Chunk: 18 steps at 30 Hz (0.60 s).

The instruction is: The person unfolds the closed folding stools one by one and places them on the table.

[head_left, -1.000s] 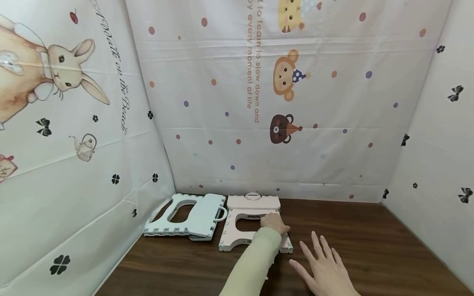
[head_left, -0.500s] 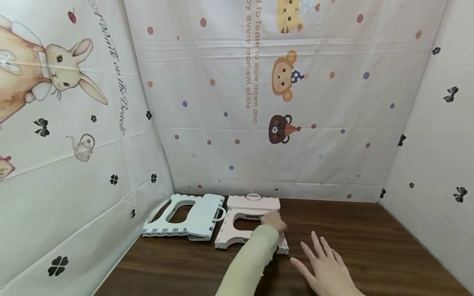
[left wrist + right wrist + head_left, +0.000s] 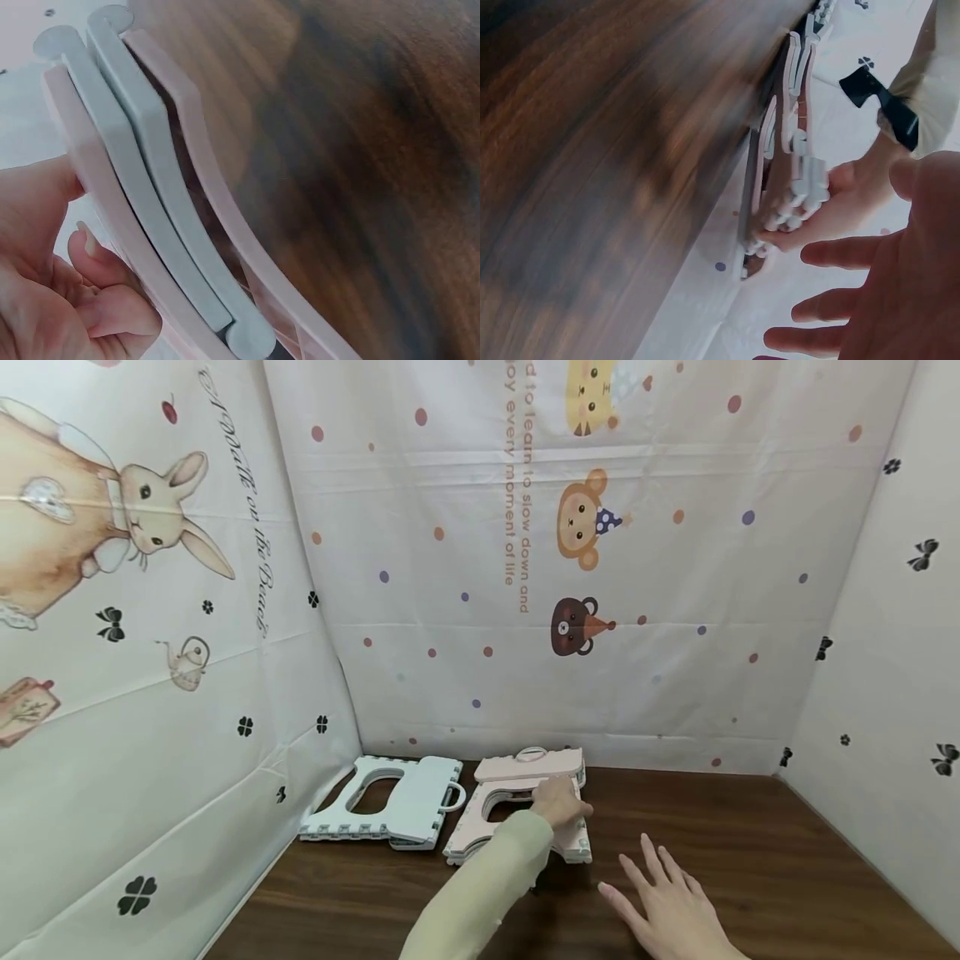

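Observation:
A folded pink step stool (image 3: 491, 789) lies at the back middle of the wooden table, its small loop handle toward the rear wall. My left hand (image 3: 558, 802) grips its right edge. In the left wrist view, the left hand's (image 3: 45, 270) fingers curl beside the pink panel, with grey-white leg pieces stacked behind it. The stool's near right corner looks raised a little off the table. My right hand (image 3: 675, 902) is spread at the front right, apart from the stool and holding nothing. In the right wrist view, the right hand's (image 3: 907, 285) fingers are straight.
A folded pale blue step stool (image 3: 420, 797) lies left of the pink one, close beside it. Printed white cloth walls (image 3: 450, 568) enclose the table (image 3: 712, 827) at the back, left and right. Bare wood extends to the right.
The pink stool has turned slightly, its back end shifting right and its near right corner rising with my left hand. The right hand stays spread in nearly the same place.

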Motion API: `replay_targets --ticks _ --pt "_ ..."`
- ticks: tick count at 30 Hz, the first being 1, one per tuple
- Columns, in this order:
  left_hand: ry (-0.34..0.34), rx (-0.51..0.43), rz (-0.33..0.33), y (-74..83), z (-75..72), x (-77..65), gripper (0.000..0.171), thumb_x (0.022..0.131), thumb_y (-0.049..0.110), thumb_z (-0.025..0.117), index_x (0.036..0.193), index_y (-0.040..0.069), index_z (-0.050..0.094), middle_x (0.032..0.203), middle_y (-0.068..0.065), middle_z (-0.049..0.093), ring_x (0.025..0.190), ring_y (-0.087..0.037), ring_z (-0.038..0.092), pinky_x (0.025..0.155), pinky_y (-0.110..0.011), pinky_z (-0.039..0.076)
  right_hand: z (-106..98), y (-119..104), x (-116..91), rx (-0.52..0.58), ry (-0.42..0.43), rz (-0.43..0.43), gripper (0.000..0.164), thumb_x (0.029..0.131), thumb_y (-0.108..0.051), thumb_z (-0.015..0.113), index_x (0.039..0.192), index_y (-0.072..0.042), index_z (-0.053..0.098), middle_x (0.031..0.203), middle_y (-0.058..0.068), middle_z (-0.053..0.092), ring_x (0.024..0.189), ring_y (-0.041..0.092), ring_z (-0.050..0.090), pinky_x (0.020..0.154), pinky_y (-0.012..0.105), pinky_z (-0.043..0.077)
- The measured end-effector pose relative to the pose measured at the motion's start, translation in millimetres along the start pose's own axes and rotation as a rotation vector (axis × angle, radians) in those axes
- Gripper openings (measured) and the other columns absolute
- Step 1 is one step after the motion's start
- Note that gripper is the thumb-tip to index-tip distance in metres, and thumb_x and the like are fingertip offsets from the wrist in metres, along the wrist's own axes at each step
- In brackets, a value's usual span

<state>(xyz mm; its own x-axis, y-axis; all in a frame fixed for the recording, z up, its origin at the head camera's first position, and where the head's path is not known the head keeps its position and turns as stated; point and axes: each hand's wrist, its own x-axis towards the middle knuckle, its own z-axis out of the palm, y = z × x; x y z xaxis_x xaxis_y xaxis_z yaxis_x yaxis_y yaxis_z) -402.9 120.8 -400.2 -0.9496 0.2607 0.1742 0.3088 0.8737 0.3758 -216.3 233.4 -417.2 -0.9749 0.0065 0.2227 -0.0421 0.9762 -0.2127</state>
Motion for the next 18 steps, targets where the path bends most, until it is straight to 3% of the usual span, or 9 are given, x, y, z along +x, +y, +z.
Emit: replay_targets --ticks 6,11,18 --pt "0.021 -0.096 0.009 6.1 -21.5 -9.7 0.046 0.075 0.039 0.074 0.05 0.017 0.041 0.052 0.004 0.042 0.052 -0.013 0.043 0.048 -0.025 0.033 1.1 3.2 0.6 0.003 -0.02 0.024 0.079 0.09 -0.073 0.036 0.135 -0.011 0.056 0.154 0.026 0.029 0.135 0.05 0.036 0.097 0.066 0.035" --pt "0.067 -0.157 0.007 13.0 -34.3 -15.2 0.043 0.072 0.036 0.074 0.051 0.018 0.041 0.051 0.005 0.042 0.048 -0.012 0.043 0.042 -0.025 0.035 2.3 5.0 1.2 0.004 -0.038 0.038 0.079 0.091 -0.072 0.035 0.134 -0.01 0.057 0.153 0.027 0.029 0.134 0.051 0.037 0.095 0.066 0.037" --pt "0.125 -0.217 0.074 24.2 -44.5 -25.8 0.039 0.073 0.031 0.073 0.054 0.018 0.041 0.05 0.006 0.039 0.042 -0.009 0.038 0.039 -0.024 0.033 2.7 12.8 2.5 0.001 -0.067 0.06 0.081 0.091 -0.073 0.033 0.134 -0.009 0.057 0.152 0.029 0.029 0.132 0.054 0.037 0.093 0.067 0.038"
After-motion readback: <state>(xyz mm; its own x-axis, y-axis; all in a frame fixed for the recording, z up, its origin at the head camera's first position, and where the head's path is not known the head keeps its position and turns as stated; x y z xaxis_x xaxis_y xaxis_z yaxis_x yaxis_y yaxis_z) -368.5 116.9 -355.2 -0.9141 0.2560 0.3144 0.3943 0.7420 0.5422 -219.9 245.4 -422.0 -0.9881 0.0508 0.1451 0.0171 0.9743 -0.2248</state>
